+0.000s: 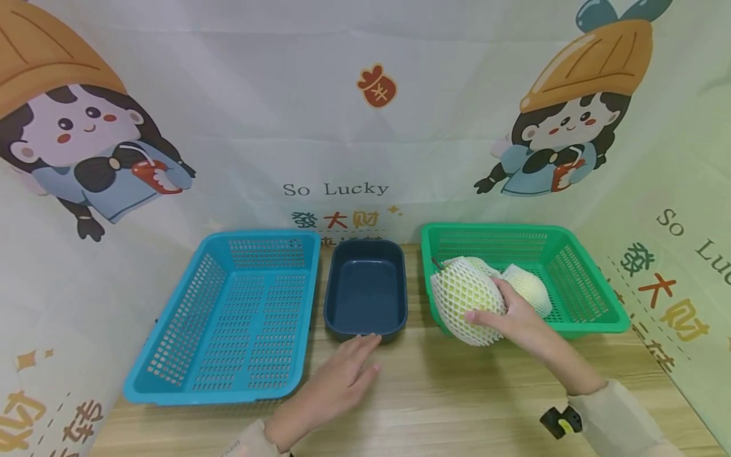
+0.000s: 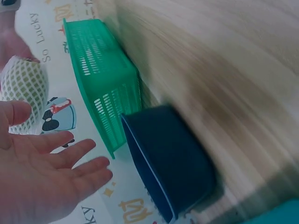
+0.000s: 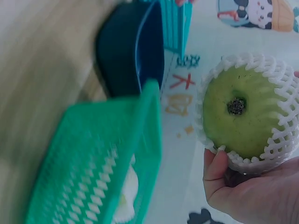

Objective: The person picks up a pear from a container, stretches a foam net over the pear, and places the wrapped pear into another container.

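My right hand (image 1: 516, 317) grips a green pear (image 1: 465, 301) in a white foam net, above the front left of the green basket (image 1: 594, 327). In the right wrist view the pear's (image 3: 236, 121) base, with its dark end, faces the camera. More net-wrapped fruit (image 1: 528, 291) lies in that basket, partly hidden by the pear and hand. My left hand (image 1: 337, 377) holds nothing; its fingers are extended near the front edge of the dark blue tub (image 1: 365, 289). In the left wrist view that hand (image 2: 51, 177) hangs apart from the tub (image 2: 173, 154).
On the left of the wooden table (image 1: 445, 406) stands a large blue basket (image 1: 257, 317), its inside bare. The dark tub sits between the two baskets. A printed cloth (image 1: 251, 114) hangs behind them and along the sides. A small black object (image 1: 561, 422) shows by the right sleeve.
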A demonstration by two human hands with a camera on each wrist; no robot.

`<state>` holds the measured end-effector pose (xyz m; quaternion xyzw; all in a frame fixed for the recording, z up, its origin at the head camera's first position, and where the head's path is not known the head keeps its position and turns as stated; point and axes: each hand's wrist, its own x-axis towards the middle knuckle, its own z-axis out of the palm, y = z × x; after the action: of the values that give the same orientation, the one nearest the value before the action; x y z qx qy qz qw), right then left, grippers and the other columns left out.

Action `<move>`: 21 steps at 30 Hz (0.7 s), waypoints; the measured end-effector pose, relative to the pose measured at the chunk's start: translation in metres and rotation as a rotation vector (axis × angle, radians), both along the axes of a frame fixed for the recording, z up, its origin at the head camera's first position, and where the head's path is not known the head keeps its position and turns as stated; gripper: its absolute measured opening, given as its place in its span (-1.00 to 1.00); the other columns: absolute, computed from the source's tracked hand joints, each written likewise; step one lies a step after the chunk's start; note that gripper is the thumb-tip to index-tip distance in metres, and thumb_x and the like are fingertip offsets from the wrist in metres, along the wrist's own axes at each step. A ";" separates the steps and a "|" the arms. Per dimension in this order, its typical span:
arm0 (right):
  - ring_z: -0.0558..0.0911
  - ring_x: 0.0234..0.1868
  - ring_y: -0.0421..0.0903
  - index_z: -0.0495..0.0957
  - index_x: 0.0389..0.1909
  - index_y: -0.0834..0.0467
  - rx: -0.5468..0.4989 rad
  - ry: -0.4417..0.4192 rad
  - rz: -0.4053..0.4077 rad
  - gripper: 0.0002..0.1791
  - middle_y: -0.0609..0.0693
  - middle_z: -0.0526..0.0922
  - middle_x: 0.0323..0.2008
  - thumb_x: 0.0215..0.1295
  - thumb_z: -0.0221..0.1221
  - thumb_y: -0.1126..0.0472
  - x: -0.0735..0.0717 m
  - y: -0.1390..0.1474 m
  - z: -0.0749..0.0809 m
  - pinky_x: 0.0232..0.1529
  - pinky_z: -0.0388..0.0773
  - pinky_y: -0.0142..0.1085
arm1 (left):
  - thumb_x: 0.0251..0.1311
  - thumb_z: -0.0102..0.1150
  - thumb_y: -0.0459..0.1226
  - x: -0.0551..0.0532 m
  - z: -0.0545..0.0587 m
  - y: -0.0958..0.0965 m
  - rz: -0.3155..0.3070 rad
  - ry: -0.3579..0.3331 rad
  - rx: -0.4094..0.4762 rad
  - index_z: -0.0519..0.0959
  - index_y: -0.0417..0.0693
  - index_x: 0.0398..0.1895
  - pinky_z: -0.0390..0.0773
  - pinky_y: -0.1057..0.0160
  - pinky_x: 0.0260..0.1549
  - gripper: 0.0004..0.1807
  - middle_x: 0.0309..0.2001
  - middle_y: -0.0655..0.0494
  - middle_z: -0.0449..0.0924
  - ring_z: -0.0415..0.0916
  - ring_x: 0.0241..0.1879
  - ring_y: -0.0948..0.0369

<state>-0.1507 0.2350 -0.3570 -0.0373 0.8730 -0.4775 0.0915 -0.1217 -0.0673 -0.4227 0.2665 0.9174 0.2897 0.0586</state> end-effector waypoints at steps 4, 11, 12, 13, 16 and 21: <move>0.42 0.10 0.22 -0.12 0.41 0.23 0.073 -0.007 0.008 -0.06 0.35 0.27 0.18 0.17 0.16 -0.04 -0.015 0.018 0.010 -0.09 0.55 -0.05 | 0.39 -0.28 -0.03 -0.003 -0.001 -0.003 0.022 0.100 -0.136 0.23 -0.15 0.35 0.12 -0.06 0.34 -0.43 0.36 -0.12 0.19 0.06 0.38 -0.10; 0.41 0.06 0.22 -0.16 0.42 0.27 0.230 -0.048 0.017 0.01 0.38 0.25 0.19 0.16 0.15 -0.13 -0.044 0.049 0.021 -0.19 0.52 -0.10 | 0.38 -0.32 0.00 -0.010 -0.011 -0.007 0.053 0.152 -0.263 0.23 -0.15 0.35 0.11 -0.04 0.35 -0.40 0.36 -0.16 0.19 0.07 0.36 -0.13; 0.40 0.06 0.22 -0.17 0.41 0.29 0.246 -0.054 0.021 0.02 0.39 0.24 0.20 0.16 0.15 -0.14 -0.050 0.053 0.021 -0.18 0.53 -0.09 | 0.39 -0.33 0.01 -0.011 -0.012 -0.006 0.054 0.147 -0.278 0.22 -0.14 0.35 0.11 -0.05 0.34 -0.40 0.36 -0.16 0.19 0.08 0.36 -0.13; 0.40 0.06 0.23 -0.18 0.41 0.30 0.263 -0.059 0.024 0.02 0.39 0.23 0.20 0.16 0.15 -0.14 -0.054 0.058 0.022 -0.17 0.53 -0.07 | 0.39 -0.33 0.02 -0.012 -0.014 -0.005 0.055 0.142 -0.291 0.22 -0.13 0.35 0.11 -0.06 0.34 -0.40 0.36 -0.15 0.19 0.08 0.36 -0.13; 0.39 0.07 0.26 -0.20 0.40 0.36 0.325 -0.079 0.027 0.05 0.42 0.19 0.21 0.16 0.13 -0.15 -0.069 0.071 0.025 -0.13 0.51 -0.02 | 0.38 -0.31 0.03 -0.016 -0.018 -0.003 0.041 0.156 -0.344 0.23 -0.10 0.35 0.14 -0.11 0.31 -0.40 0.35 -0.14 0.21 0.11 0.34 -0.16; 0.40 0.05 0.27 -0.15 0.35 0.46 0.425 -0.090 0.015 0.04 0.46 0.23 0.16 0.15 0.11 -0.16 -0.090 0.087 0.028 -0.15 0.52 -0.05 | 0.38 -0.31 0.02 -0.017 -0.023 0.002 0.009 0.183 -0.375 0.25 -0.12 0.33 0.16 -0.15 0.28 -0.41 0.32 -0.16 0.25 0.15 0.32 -0.18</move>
<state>-0.2405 0.3218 -0.3286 -0.0023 0.9487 -0.2834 0.1400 -0.1389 -0.0653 -0.4454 0.2721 0.9579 0.0887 0.0222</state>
